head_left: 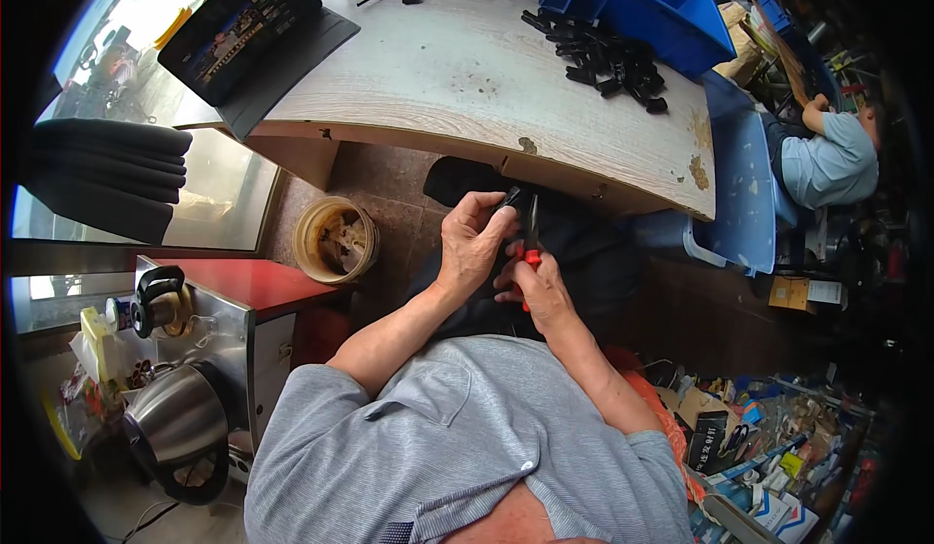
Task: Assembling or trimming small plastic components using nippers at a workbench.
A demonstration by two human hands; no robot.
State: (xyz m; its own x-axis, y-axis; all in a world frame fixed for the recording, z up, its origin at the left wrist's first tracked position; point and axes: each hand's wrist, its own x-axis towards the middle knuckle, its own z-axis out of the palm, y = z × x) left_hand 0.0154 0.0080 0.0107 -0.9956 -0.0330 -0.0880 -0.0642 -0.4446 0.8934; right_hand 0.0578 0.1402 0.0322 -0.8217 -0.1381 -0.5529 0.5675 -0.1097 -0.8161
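Observation:
Between finger and thumb of my left hand (pixel 469 245) is a small black part (pixel 510 197), its exact kind too small to tell. My right hand (pixel 545 293) is closed around the red handles of a pair of pliers (pixel 532 249). The dark jaws of the pliers point up and away from me, just right of the black part and apart from it as far as I can see. Both hands are over my lap, short of the table's near edge. A pile of similar black parts (pixel 615 63) lies at the right of the table.
The pale wooden table (pixel 438 67) has a worn front edge. A tablet in a dark case (pixel 255 38) stands at its left. Blue bins (pixel 647 9) line the back. A dirty bucket (pixel 336 239) is on the floor. A metal kettle (pixel 182 413) stands left; another person (pixel 830 160) sits far right.

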